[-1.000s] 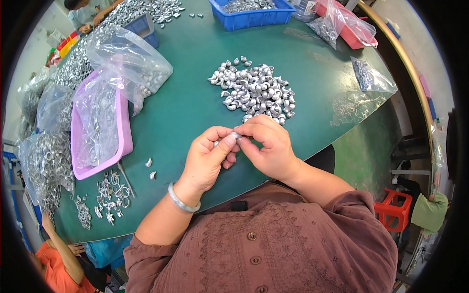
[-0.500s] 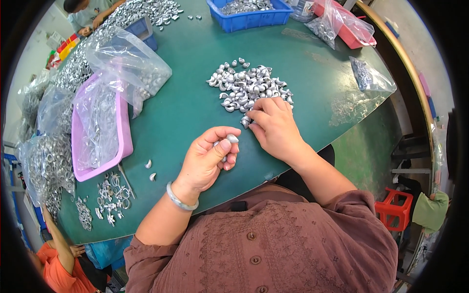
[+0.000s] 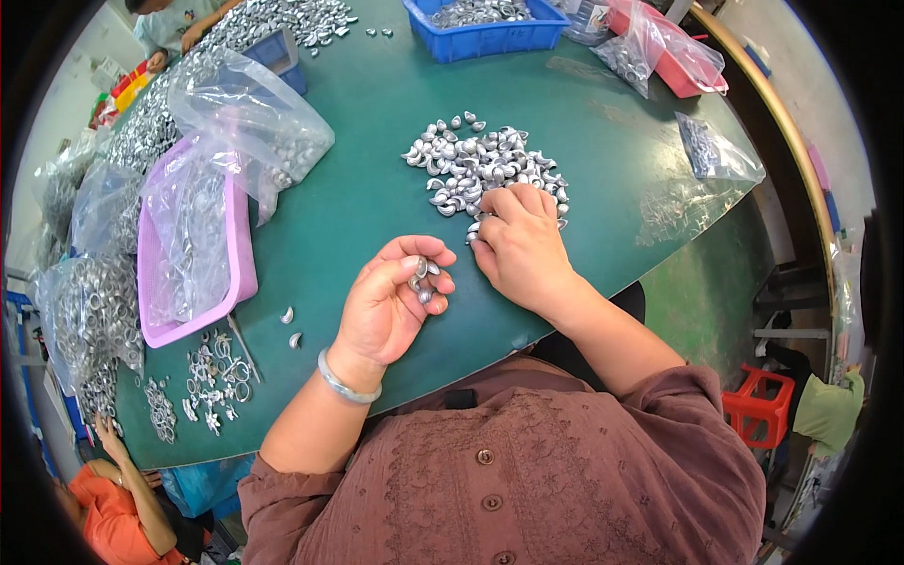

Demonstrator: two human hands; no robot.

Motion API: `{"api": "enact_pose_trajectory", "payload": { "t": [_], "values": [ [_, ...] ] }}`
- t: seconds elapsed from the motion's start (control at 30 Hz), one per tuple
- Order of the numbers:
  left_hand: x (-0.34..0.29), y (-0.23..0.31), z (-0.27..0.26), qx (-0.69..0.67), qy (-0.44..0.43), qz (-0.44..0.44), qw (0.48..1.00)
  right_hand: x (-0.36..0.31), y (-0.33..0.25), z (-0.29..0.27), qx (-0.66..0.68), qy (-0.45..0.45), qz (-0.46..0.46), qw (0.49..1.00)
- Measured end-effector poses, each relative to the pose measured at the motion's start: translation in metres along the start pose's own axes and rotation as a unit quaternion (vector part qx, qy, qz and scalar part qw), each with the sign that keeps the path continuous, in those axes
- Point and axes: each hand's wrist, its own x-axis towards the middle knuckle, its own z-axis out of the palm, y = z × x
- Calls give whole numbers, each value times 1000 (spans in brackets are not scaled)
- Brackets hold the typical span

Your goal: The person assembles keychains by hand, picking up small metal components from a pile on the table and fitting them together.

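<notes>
So there's a lilac basket (image 3: 243, 259) with clear plastic (image 3: 188, 259) around 9 o'clock, blue tray (image 3: 490, 42) up at 12 — plus a red stool (image 3: 761, 400) near 4, and someone in orange (image 3: 118, 513) at 8.

Bright, even, fairly neutral light fills the scene, seemingly falling from above, and shadows on the green tabletop (image 3: 348, 141) stay soft and faint. Pale glare streaks the clear plastic bag (image 3: 273, 113) and a shiny patch (image 3: 690, 209) near the table's right edge; small highlights dot the crescent-shaped metal pieces (image 3: 490, 160). The left hand (image 3: 386, 297) and right hand (image 3: 523, 240) are evenly lit and reasonably sharp. Fisheye distortion bows the table's edges, stretches the co-worker in orange (image 3: 118, 518) at lower left, and ends in black corners. Fine detail softens toward the rim.
</notes>
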Motion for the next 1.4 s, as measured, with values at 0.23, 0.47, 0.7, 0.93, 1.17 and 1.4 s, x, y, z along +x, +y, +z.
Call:
{"api": "enact_pose_trajectory", "payload": {
  "t": [0.23, 0.47, 0.7, 0.93, 1.17, 1.4],
  "values": [
    [-1, -4, -2, 86, 62, 6, 994, 0, -3, -9, 269, 37, 10, 962],
    [-5, -8, 14, 249, 62, 59, 965, 2, -12, -20, 249, 91, -54, 963],
    [-6, -9, 13, 251, 69, 52, 964, 2, -17, -22, 237, 124, -96, 959],
    [-6, -10, 8, 225, 24, 57, 972, -3, -15, -21, 362, 83, -11, 929],
    [-4, -10, 6, 158, 8, 12, 987, -2, -15, -22, 339, 87, -57, 935],
    [-4, -4, 2, 81, -49, -30, 995, -3, 2, -17, 326, 72, -5, 943]
  ]
}}
